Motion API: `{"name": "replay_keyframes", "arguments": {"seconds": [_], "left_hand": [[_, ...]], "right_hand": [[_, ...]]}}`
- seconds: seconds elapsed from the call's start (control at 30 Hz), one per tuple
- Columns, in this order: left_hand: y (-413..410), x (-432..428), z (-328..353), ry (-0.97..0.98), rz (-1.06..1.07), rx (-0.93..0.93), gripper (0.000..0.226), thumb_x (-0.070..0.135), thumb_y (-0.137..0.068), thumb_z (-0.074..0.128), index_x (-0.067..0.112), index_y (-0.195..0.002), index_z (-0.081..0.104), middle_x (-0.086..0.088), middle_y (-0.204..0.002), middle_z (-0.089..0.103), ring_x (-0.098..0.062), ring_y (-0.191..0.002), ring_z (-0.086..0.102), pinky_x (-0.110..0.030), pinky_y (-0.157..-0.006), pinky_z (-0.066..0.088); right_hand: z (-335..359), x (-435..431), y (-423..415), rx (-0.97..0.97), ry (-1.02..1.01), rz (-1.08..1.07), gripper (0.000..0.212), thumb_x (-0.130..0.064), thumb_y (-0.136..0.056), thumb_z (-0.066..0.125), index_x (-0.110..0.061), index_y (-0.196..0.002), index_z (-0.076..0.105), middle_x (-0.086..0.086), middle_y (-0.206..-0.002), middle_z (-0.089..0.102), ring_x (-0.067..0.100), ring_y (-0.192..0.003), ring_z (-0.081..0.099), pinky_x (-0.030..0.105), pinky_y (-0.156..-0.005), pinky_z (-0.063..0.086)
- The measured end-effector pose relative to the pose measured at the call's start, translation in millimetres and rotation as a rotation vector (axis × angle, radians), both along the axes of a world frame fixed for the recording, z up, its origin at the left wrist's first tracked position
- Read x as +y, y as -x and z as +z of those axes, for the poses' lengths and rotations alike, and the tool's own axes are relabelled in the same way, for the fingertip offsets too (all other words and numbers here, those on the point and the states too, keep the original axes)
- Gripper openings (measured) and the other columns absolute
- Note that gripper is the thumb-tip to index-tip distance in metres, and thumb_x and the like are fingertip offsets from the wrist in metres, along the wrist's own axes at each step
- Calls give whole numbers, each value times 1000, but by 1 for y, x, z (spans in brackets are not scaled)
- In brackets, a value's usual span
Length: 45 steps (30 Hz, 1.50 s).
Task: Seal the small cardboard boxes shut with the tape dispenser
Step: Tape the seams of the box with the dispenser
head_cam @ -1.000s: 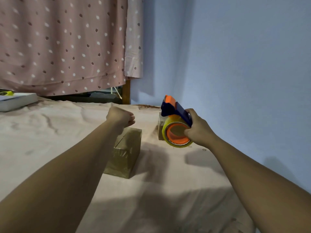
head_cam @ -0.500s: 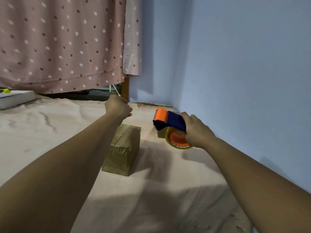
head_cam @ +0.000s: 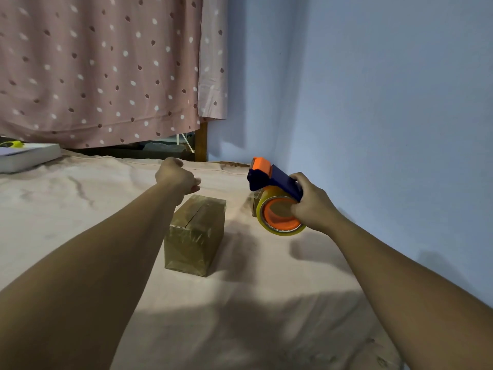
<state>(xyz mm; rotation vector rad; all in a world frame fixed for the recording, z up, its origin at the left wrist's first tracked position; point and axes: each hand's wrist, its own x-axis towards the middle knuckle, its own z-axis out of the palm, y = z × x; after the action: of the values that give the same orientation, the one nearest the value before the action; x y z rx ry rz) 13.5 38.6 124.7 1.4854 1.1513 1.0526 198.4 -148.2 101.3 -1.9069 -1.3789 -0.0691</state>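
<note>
1. Forearms reach in from the two bottom corners over a pale sheet point(head_cam: 240, 329).
2. On the sheet between them lies a box point(head_cam: 194, 231), closer to the left arm. Its long axis runs away from the viewer, leaning slightly right, and the top seam follows that axis. The surface looks glossy, so it is probably already taped.
3. To the right of the box and well apart from it is the right hand point(head_cam: 313, 206). Its fingers are wrapped round the dispenser point(head_cam: 277, 180), which is held clear of the sheet. The orange nose points left and away, toward the box's far end.
4. A second box point(head_cam: 254, 206) shows as a sliver behind the dispenser and is mostly hidden.
5. The left hand point(head_cam: 177, 177) hovers just above and beyond the box's far end, apparently without touching it. Its fingers are curled in, and whether they pinch anything cannot be told.
6. The left hand is the nearer one to the box. To follow the seam, the dispenser would likely need to cross leftward to the far end, then draw back toward the viewer.
7. At the back are a spotted curtain point(head_cam: 93, 76) and a blue wall point(head_cam: 373, 89).
</note>
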Motion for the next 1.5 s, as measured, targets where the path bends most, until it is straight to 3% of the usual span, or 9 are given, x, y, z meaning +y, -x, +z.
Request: {"name": "replay_keyframes", "arguments": {"seconds": [0.17,0.33,0.6,0.8,0.93,1.07,1.23,1.37,1.5], "left_hand": [[2,0,3,-34,13,16,47,1,-86,66,13,-128,47,-15,-116,58,-23,-82,65,-19,-56,50],[-4,-10,5,-70,9,10,47,-2,-86,65,14,-125,45,-13,-113,56,-23,-83,66,-18,-49,48],[-30,-36,11,-315,-90,-19,54,-4,-82,68,22,-121,42,-4,-113,52,-27,-96,62,-34,-76,58],[-50,-77,4,-623,-116,179,54,-5,-88,55,20,-131,36,-7,-96,61,-22,-86,60,-27,-64,54],[-61,-92,-23,-757,-117,328,46,-1,-92,49,19,-131,35,-6,-99,64,-24,-92,62,-39,-81,54],[-69,-98,-55,-802,-116,433,47,4,-92,52,18,-133,33,-7,-106,65,-27,-99,62,-41,-89,49],[-81,-108,-79,-926,-153,501,37,10,-94,41,19,-130,34,-3,-102,68,-24,-95,63,-35,-89,37],[-84,-120,-92,-888,-203,539,41,12,-99,34,19,-138,29,-6,-108,66,-24,-99,62,-33,-97,37],[-88,-126,-98,-808,-288,502,45,12,-99,31,19,-143,23,-8,-114,65,-25,-103,59,-33,-97,36]], "right_hand": [[5,1,8,-374,193,-131,58,-14,-85,59,-27,-137,35,-6,-109,39,15,-98,43,26,-73,34],[-11,8,1,-407,314,-247,61,-23,-86,58,-30,-139,28,6,-128,42,25,-116,45,36,-78,44],[-25,23,13,-609,400,-462,67,-28,-87,59,-20,-141,21,16,-125,40,31,-115,41,34,-76,42],[-36,37,31,-512,333,-525,86,-68,-86,37,-18,-149,6,20,-129,37,35,-118,40,46,-98,29],[-38,45,43,-334,351,-466,75,-58,-92,31,-19,-151,4,18,-126,41,35,-118,42,45,-98,26],[-43,41,40,-204,268,-409,51,-37,-87,48,-27,-135,34,8,-117,51,31,-110,54,38,-85,41],[-66,35,25,-225,212,-379,72,-28,-89,49,-33,-148,7,9,-115,56,33,-99,61,34,-71,42],[-92,35,11,-149,96,-232,86,-27,-88,54,-43,-144,-8,7,-109,60,30,-90,62,41,-75,51],[-105,34,-4,-39,35,-170,69,-24,-90,57,-35,-147,18,8,-121,51,26,-104,57,26,-89,46]]}}
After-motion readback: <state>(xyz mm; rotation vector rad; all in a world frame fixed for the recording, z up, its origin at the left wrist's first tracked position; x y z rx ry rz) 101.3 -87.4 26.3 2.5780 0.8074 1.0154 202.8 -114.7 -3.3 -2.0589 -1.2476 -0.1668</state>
